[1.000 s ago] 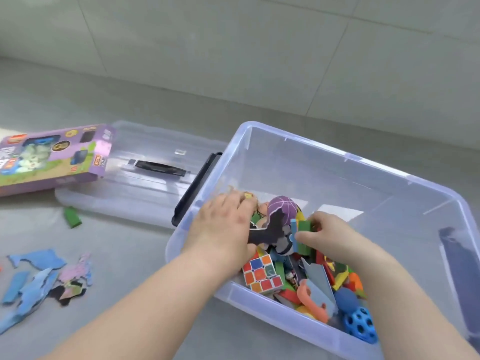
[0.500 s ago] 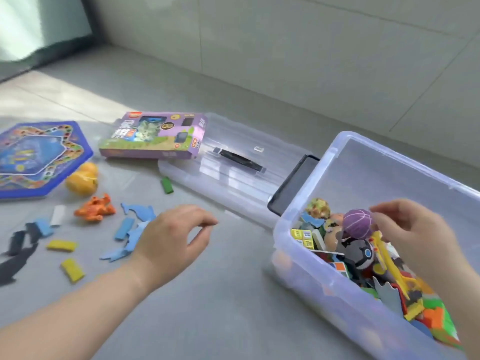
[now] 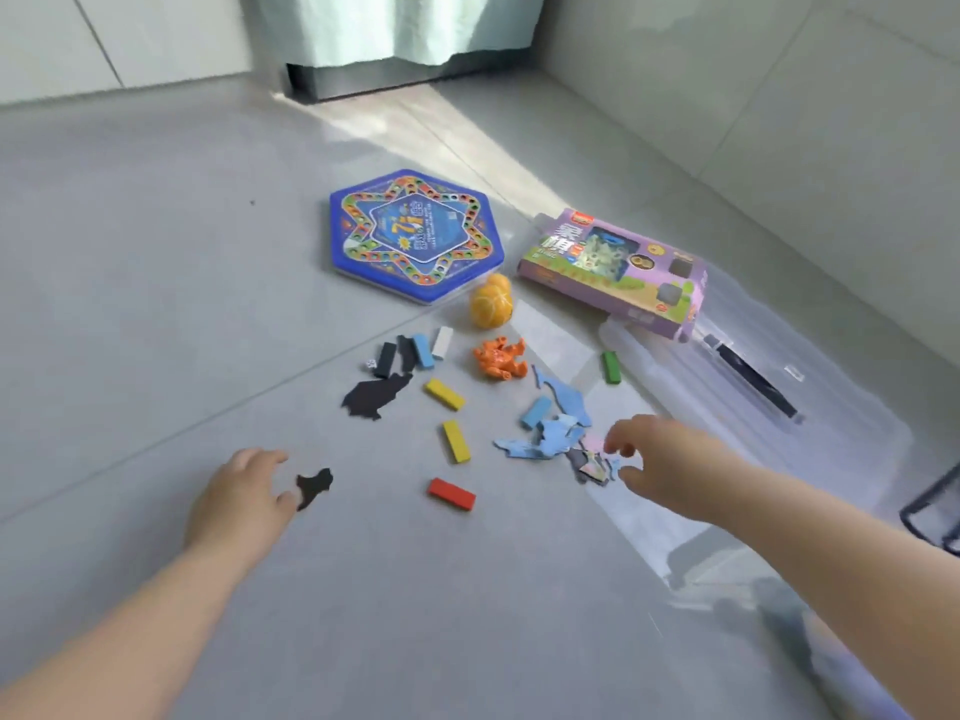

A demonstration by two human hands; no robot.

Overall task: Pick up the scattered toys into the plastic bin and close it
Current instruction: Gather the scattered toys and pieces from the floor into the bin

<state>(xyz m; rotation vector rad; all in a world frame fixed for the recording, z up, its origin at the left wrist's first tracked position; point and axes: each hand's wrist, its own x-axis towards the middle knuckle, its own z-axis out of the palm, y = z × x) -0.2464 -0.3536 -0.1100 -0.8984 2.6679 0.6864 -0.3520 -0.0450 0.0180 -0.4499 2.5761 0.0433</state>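
Note:
Toys lie scattered on the grey floor. My left hand (image 3: 241,504) is open, its fingers touching a small black puzzle piece (image 3: 314,487). My right hand (image 3: 662,462) is open above a heap of blue and pink puzzle pieces (image 3: 558,433). Between the hands lie a red block (image 3: 451,494) and two yellow blocks (image 3: 456,441). Farther off are a larger black piece (image 3: 375,394), an orange toy figure (image 3: 500,358), a yellow ball (image 3: 490,305) and a green block (image 3: 611,366). The clear bin lid (image 3: 810,433) lies flat at right. Only the bin's corner (image 3: 737,569) shows, lower right.
A blue hexagonal game board (image 3: 415,236) and a purple toy box (image 3: 613,270) lie farther back, the box resting partly on the lid. A wall runs along the right; a curtain (image 3: 405,23) hangs at the far end. Black, blue and white blocks (image 3: 415,350) sit near the board.
The view has swung left from the bin to the floor. Both hands have left the bin and now reach out over the scattered pieces, left at the black piece, right over the blue heap.

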